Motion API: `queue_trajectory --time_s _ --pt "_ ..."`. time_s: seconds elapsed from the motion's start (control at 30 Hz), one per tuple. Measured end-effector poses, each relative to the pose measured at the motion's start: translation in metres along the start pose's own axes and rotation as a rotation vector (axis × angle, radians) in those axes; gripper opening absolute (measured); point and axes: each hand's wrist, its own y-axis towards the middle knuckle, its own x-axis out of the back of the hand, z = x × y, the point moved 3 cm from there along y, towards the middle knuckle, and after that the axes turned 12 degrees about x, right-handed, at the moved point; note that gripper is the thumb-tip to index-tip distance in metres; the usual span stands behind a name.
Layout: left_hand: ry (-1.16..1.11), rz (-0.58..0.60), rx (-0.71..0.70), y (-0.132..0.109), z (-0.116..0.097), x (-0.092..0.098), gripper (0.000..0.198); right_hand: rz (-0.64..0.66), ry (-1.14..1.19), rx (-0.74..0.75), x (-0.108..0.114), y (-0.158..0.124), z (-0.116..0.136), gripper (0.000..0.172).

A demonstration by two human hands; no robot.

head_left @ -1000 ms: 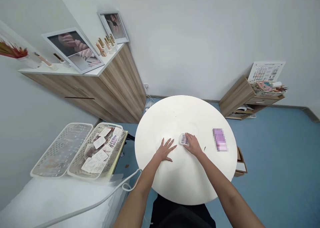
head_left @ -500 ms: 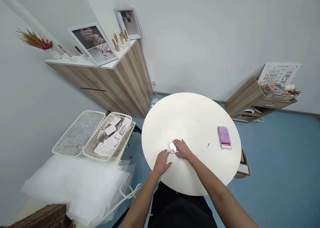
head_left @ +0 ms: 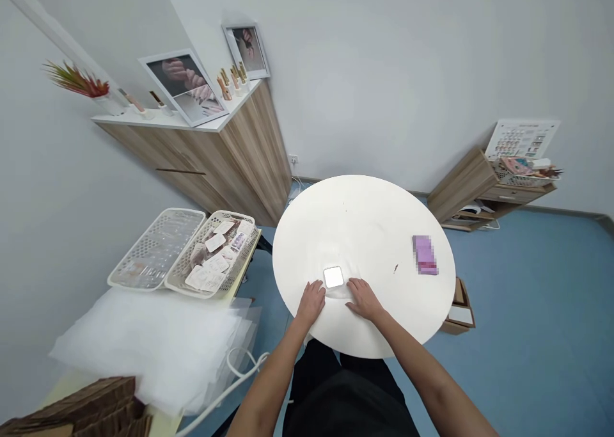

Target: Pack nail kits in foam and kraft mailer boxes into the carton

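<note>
A small white square object with rounded corners and a shiny top [head_left: 333, 276] lies on the white round table [head_left: 345, 206], between my two hands. What looks like a faint clear film [head_left: 341, 292] shows around its near and right edges; I cannot make out its exact outline. My left hand [head_left: 311, 301] rests on the tabletop just left of the square object, fingers stretched out. On the other side, my right hand [head_left: 364, 298] lies low on the table with fingers and thumb apart, its fingertips at the film's right edge. Neither hand grips the object.
A blurred purple packet [head_left: 425, 255] lies at the table's right, near a small dark mark. To the left are white baskets [head_left: 211, 251] of cards and small bags, translucent sheets [head_left: 148, 334] and brown paper [head_left: 96, 408]. Wooden cabinets [head_left: 254, 149] stand behind.
My right hand has come off the square object and moved right and slightly toward me. The object now lies uncovered. My left hand stays near its left side; the view has shifted slightly.
</note>
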Motion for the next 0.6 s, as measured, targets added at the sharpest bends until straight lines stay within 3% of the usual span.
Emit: queue_trajectory --time_s 0.07,0.17,0.37,0.6 --pt "-0.002 0.011 -0.036 -0.008 -0.001 0.003 0.029 0.002 -0.033 -0.019 -0.002 -0.011 0.003 0.03" --pt "-0.079 0.042 -0.032 -0.019 -0.001 0.009 0.029 -0.016 -0.009 -0.054 -0.002 -0.016 0.005 0.026" --pt "-0.354 0.075 0.311 -0.006 0.01 0.021 0.016 0.041 0.048 -0.212 0.012 0.006 -0.002 0.018" --pt "-0.268 0.034 0.531 0.009 0.019 0.007 0.017 0.122 0.129 -0.491 0.019 0.028 -0.021 0.016"
